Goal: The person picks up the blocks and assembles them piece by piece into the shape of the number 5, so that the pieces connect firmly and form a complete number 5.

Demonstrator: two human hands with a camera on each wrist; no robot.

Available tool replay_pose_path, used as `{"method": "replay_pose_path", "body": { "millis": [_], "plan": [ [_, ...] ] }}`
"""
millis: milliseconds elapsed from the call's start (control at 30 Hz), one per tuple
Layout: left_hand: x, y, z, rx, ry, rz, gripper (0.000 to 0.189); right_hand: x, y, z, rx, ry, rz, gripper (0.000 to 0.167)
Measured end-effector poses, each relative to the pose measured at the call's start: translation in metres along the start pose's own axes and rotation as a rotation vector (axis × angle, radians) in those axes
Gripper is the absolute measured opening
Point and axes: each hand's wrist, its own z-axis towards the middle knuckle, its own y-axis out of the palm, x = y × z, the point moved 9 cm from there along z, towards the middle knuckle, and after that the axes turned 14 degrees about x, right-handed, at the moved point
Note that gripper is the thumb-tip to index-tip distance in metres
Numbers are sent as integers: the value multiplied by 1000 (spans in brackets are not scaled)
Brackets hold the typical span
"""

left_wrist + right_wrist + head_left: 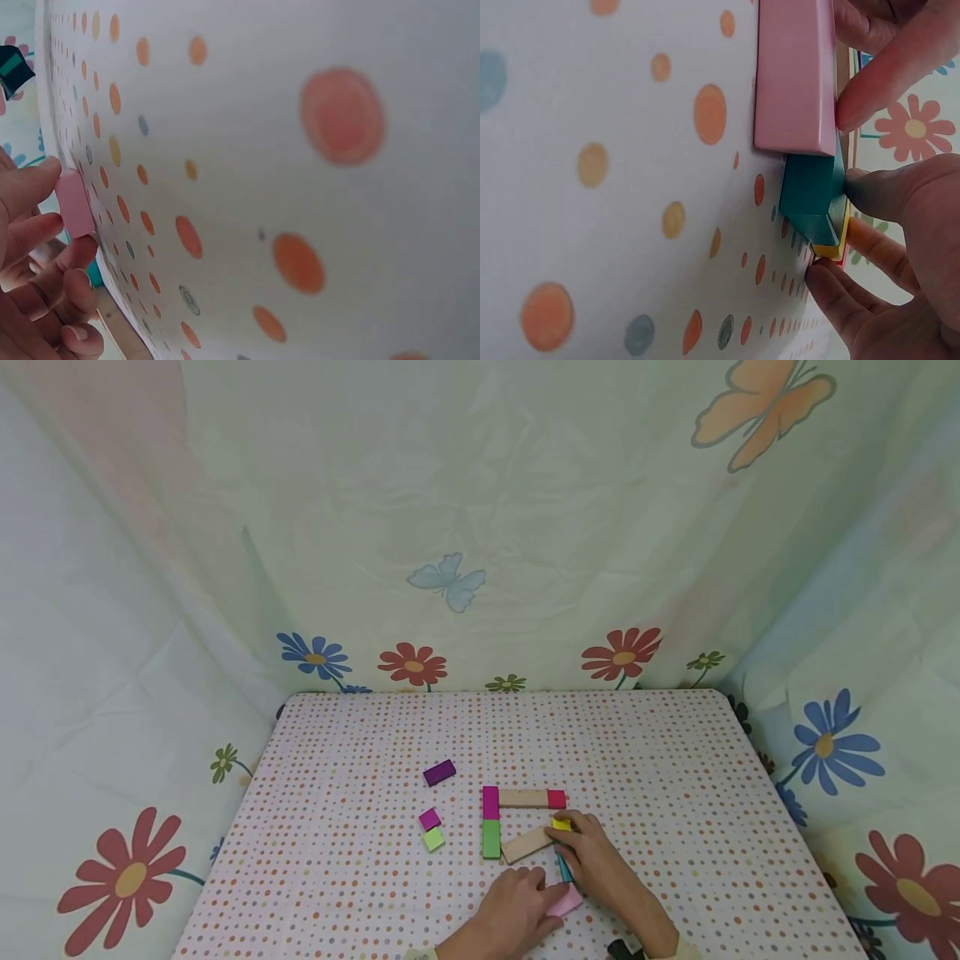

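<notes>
Near the table's front, my left hand (517, 906) pinches a pink block (75, 204) between thumb and fingers. The pink block lies on the table against the near end of a teal block (806, 184). My right hand (600, 860) is curled over the far end of the teal block, its thumb at the teal edge. Its fingers hold a yellow block (561, 824), mostly hidden under them. Beside these fingers ends a slanted wooden plank (527, 844). The plank's other end lies by a green block (491, 840).
A magenta block (491, 802) continues the green one, with another wooden plank (523, 798) and a red block (557, 799) in a row. Left of them lie a purple block (439, 772), a magenta cube (430, 819) and a lime cube (433, 839). A black object (624, 950) is at the front edge.
</notes>
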Motion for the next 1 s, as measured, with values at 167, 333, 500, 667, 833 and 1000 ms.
{"method": "replay_pose_path", "body": {
  "millis": [167,333,500,667,833,1000],
  "plan": [
    [0,1,-1,2,-1,2,42,0,0,0,-9,13,7,31],
    [1,1,-3,7,-1,14,43,0,0,0,0,11,4,30],
    [0,-4,-5,45,-13,50,44,-1,-1,0,12,-4,-5,30],
    [-16,-17,-5,122,-99,32,33,1,0,-1,1,19,-1,29],
    [-58,-42,-2,286,-241,34,19,1,1,0,-6,19,2,30],
    [-106,-64,-3,428,-371,45,26,-1,0,1,5,-3,11,31]
  ]
}}
